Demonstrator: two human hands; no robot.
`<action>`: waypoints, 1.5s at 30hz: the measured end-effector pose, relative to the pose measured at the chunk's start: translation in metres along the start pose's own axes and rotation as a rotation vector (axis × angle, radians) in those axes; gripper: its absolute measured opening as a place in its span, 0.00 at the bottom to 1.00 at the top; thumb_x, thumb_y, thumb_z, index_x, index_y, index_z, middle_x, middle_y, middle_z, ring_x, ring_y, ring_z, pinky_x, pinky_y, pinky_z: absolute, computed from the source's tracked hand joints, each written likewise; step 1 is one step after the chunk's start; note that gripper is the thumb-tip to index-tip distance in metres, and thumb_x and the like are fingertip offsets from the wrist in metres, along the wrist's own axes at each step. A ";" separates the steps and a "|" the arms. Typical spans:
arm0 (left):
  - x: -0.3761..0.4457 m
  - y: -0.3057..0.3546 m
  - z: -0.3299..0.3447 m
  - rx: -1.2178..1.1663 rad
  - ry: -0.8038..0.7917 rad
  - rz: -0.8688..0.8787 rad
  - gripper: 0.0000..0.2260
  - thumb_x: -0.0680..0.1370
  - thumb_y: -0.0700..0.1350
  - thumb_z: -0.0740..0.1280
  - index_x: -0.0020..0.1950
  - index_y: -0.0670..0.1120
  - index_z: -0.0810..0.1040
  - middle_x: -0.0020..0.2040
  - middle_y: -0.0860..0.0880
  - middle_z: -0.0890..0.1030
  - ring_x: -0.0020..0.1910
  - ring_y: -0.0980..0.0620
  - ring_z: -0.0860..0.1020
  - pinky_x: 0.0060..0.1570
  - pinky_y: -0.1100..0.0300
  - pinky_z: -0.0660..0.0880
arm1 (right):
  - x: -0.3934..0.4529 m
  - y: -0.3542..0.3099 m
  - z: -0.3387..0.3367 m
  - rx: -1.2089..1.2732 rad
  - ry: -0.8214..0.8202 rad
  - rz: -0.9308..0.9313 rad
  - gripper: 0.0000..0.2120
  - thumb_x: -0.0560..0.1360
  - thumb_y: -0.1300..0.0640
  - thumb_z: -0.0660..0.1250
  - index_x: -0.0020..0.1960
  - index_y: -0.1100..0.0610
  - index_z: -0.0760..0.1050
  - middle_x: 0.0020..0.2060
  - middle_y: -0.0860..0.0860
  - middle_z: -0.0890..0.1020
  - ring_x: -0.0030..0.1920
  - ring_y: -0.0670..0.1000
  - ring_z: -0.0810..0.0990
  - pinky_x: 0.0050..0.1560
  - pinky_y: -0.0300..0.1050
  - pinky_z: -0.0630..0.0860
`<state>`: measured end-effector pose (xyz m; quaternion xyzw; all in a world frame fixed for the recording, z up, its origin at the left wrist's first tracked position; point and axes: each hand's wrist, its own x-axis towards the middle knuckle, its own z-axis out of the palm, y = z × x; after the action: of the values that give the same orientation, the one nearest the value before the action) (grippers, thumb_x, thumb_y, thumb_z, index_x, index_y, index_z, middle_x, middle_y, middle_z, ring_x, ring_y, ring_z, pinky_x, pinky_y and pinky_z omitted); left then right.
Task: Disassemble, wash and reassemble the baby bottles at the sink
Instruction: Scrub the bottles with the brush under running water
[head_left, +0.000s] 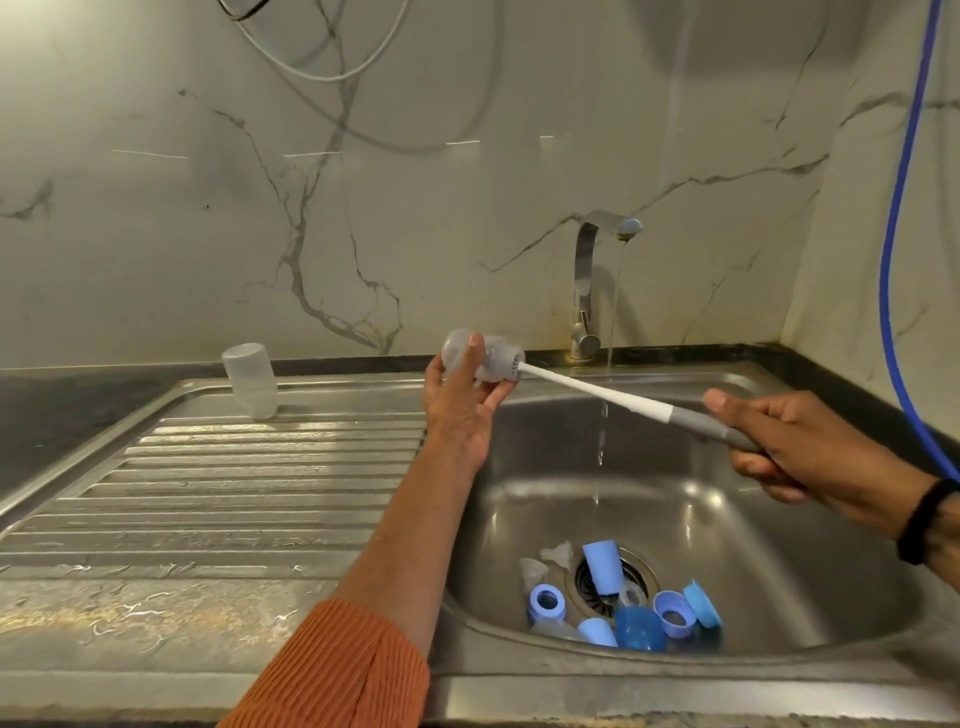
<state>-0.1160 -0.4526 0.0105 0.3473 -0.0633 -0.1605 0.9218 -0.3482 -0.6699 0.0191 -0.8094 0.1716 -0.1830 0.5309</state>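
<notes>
Baby bottle (467, 358), clear and tipped sideways, sits at frame centre above the sink (727, 519), gripped by the left hand (462, 410) with fingers curled around it. Right hand (795, 441) wraps a grey-handled bottle brush (597, 389), its head inside the bottle mouth. Blue caps and rings (623, 608) lie by the drain; the tap (587, 291) runs.

Over the sink (727, 519), the left hand (460, 405) grips a clear bottle (480, 358) whose mouth takes the brush (597, 389), its handle gripped in the right hand (789, 441).
</notes>
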 end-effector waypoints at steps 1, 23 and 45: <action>-0.002 0.000 0.001 -0.036 -0.011 -0.029 0.27 0.75 0.42 0.77 0.72 0.46 0.71 0.66 0.38 0.76 0.59 0.37 0.82 0.47 0.45 0.84 | 0.000 0.002 0.002 0.041 -0.037 0.047 0.23 0.76 0.35 0.65 0.48 0.53 0.87 0.27 0.55 0.70 0.24 0.49 0.63 0.21 0.40 0.63; -0.005 -0.007 -0.004 0.212 0.028 0.047 0.26 0.73 0.46 0.78 0.69 0.49 0.73 0.64 0.42 0.77 0.59 0.40 0.82 0.46 0.46 0.85 | -0.002 -0.017 0.018 -0.323 -0.158 -0.243 0.15 0.74 0.39 0.69 0.59 0.25 0.79 0.47 0.35 0.84 0.43 0.38 0.81 0.38 0.30 0.76; -0.016 -0.010 0.002 0.322 -0.110 -0.086 0.31 0.73 0.45 0.79 0.72 0.46 0.70 0.65 0.39 0.77 0.59 0.39 0.83 0.51 0.43 0.84 | 0.001 0.005 0.027 -0.340 -0.315 0.020 0.07 0.84 0.48 0.61 0.61 0.39 0.70 0.41 0.51 0.85 0.30 0.50 0.77 0.32 0.41 0.75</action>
<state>-0.1341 -0.4558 0.0052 0.4835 -0.1238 -0.2066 0.8416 -0.3347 -0.6507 0.0048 -0.9041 0.1231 -0.0177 0.4088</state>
